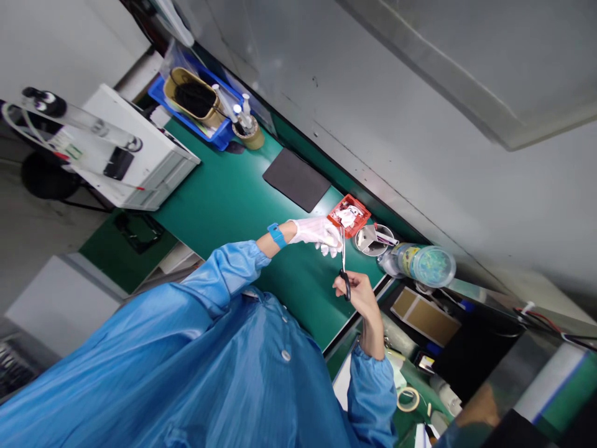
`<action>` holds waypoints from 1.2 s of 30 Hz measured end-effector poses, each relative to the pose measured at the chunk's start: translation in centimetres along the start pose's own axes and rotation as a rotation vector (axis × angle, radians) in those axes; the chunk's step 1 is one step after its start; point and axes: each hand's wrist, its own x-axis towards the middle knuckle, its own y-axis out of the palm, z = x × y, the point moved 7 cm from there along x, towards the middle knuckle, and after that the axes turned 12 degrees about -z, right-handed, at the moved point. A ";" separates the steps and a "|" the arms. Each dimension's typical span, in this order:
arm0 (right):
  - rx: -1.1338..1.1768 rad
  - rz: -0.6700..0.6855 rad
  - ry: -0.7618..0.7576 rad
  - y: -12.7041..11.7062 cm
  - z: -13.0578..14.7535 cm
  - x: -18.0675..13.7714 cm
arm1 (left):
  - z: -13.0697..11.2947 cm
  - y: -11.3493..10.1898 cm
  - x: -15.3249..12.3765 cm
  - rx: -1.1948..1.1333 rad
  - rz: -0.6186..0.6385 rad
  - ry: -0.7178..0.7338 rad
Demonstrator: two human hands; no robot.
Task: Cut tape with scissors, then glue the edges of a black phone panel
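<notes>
My left hand (323, 234) wears a thin white glove and is stretched over the green bench, its fingers bent down and somewhat apart. Nothing held shows in it. Around that wrist is a blue wristband (277, 236). My bare right hand (361, 291) grips scissors (344, 274) by the black handles. Their narrow metal blades point away from me and lie right beside the gloved fingertips; whether they touch the glove I cannot tell. Just beyond the blade tips is a small red basket (362, 208) with white crumpled pieces in it.
A round container (372, 241) with tools and a clear jar (433, 266) stand right of the basket. Behind lies a dark flat pad (296, 180). A blue bin (161, 93) and a tape-roll holder (253, 137) with white bottles are far left, near a white cabinet (153, 171).
</notes>
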 end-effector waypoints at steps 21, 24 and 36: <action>-0.011 -0.055 0.012 -0.6 -0.9 0.3 | 1.5 -1.2 1.5 -0.104 -0.203 -0.003; -0.007 -0.060 0.008 -0.6 -1.1 0.4 | 1.3 -1.2 1.5 -0.112 -0.191 0.004; -0.011 -0.095 0.015 -0.6 -1.4 0.6 | 1.7 -1.4 2.2 -0.084 -0.206 -0.030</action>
